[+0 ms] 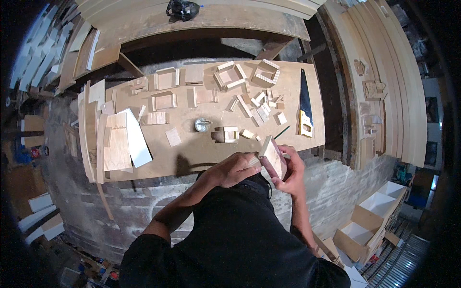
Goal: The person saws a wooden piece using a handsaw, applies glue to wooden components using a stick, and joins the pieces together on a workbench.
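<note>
Close to my body, past the near edge of the board, my right hand (pixel 292 171) grips a wooden block-like piece (pixel 274 157) with a pale top edge and a darker reddish side. The fingers and thumb clasp it from the right. My left hand (pixel 236 169) is closed around a small pale wooden piece (pixel 254 160), mostly covered by the fingers. That piece is right beside the larger one; I cannot tell whether they touch. Just beyond my hands, a small wooden frame assembly (pixel 225 135) and a short wooden block (pixel 247 134) lie on the board (pixel 192 158).
A handsaw (pixel 304 108) lies at the board's right, near a green pencil-like stick (pixel 282 132). A small metallic bowl (pixel 202 125) stands mid-board. Open wooden frames (pixel 230 76) and loose offcuts (pixel 261 113) lie farther back. Panels (pixel 116 141) are stacked left; drawer-like boxes (pixel 365 216) stand lower right.
</note>
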The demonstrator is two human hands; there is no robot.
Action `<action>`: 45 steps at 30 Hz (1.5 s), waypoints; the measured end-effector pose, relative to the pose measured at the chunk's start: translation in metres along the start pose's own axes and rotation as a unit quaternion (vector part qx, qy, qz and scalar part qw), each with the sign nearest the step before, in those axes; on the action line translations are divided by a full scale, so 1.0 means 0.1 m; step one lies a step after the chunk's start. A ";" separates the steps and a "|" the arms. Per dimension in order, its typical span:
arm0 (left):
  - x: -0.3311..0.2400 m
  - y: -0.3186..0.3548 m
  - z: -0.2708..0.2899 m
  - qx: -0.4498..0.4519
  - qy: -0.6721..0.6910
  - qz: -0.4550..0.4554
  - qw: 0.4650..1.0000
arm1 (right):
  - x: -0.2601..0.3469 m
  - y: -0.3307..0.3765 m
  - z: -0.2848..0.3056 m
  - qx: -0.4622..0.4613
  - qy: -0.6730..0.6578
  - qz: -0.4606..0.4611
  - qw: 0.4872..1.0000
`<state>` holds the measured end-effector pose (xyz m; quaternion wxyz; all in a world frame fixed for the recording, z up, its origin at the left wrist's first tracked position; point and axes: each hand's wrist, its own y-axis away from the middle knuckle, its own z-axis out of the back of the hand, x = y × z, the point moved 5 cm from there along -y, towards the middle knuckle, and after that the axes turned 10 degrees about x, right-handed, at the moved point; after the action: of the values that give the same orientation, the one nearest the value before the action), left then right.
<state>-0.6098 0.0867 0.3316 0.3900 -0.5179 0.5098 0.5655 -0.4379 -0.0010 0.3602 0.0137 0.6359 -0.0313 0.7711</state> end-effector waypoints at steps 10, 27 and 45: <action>0.13 0.35 -0.02 0.007 0.090 -0.097 0.991 | 0.28 -0.26 -0.38 0.043 0.107 0.074 0.991; -0.17 0.64 0.07 -0.112 -0.018 -0.089 0.989 | 0.03 -0.05 -0.48 0.021 0.074 0.094 0.993; -0.02 0.43 -0.25 -0.108 0.022 -0.143 0.984 | -0.08 0.10 -0.07 -0.082 0.248 0.124 0.957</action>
<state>-0.6466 0.0552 0.3424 0.3976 -0.6366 0.3747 0.5443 -0.4434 -0.0104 0.3512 -0.0223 0.4122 -0.1684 0.8951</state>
